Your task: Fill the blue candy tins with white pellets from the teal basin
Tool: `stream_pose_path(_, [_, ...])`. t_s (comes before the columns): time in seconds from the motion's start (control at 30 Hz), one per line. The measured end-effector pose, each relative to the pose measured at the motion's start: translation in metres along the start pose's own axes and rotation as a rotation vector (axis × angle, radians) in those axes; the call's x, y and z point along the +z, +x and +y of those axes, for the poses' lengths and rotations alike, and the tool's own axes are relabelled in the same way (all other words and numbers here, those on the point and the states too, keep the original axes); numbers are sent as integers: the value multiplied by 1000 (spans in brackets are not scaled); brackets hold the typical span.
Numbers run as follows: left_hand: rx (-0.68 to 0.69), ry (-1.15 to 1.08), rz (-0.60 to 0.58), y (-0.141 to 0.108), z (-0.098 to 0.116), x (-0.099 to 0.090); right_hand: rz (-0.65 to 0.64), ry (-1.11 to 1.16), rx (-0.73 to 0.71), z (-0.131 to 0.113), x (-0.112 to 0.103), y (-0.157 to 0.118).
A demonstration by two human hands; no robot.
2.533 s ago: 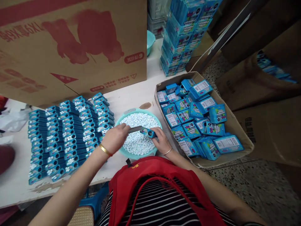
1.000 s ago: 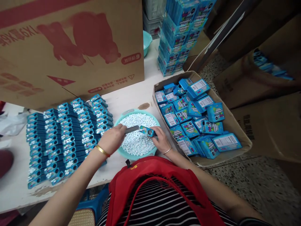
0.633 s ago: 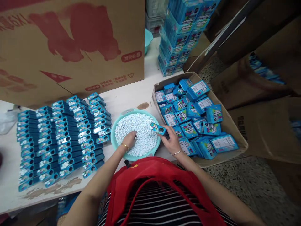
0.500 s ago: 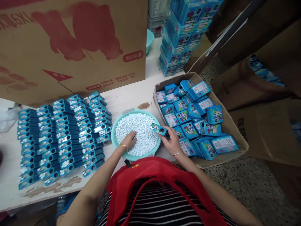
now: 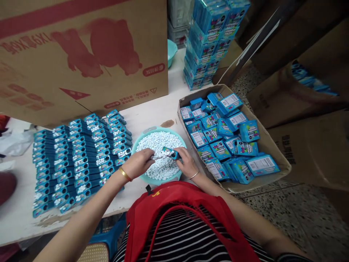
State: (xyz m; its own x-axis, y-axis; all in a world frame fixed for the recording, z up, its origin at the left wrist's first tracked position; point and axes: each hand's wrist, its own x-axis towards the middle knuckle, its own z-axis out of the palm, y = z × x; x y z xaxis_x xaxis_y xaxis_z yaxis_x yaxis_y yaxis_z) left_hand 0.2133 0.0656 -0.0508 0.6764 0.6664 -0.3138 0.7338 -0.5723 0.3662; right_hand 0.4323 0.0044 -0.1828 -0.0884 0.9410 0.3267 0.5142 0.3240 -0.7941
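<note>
A light-teal basin [image 5: 135, 143] full of small white candies [image 5: 163, 171] stands in front of me. Over it, my right hand [image 5: 187, 163] grips a small blue candy box [image 5: 169, 151], its top with a dark round hole turned up. Closed and palm down, my left hand [image 5: 140, 163] is at the left of the box, above the candies. Something thin seems to reach from its fingers toward the box, but I cannot make out what it is. Left of the basin, several rows of upright blue boxes [image 5: 81, 160] stand packed together, some with white candies on top.
A shallow cardboard tray [image 5: 283, 168] of loose blue boxes sits at the right. Behind it rises a stack of wrapped blue boxes [image 5: 205, 47]. A large carton [image 5: 109, 47] stands along the back of the white table [image 5: 152, 109]. A blue stool [image 5: 109, 238] is below the table edge.
My left hand has come up out of the candies toward the box. My right hand has brought the box left, over the middle of the basin. The view has shifted slightly.
</note>
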Motion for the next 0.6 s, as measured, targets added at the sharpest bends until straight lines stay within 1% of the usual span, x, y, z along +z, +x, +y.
stream_pose_path(0.13, [-70, 308, -130, 8, 33, -23, -11, 26, -15, -2, 6, -2])
stream_pose_path(0.23, [-58, 457, -149, 9, 54, -32, -1, 45, -6, -1, 8, -5])
stream_pose_path(0.33, [-18, 536, -143, 8, 69, -35, 8, 61, 4, -1, 9, -7])
stream_pose_path(0.47, [30, 573, -111, 3, 76, -36, 9, 100, 3, -3, 10, -8])
stream_pose_path(0.53, [20, 569, -105, -1, 74, -39, 4, 130, 0, -3, 11, -8])
stream_pose_path(0.6, [-18, 536, -95, -6, 67, -43, 1, 166, -2, -4, 11, -8])
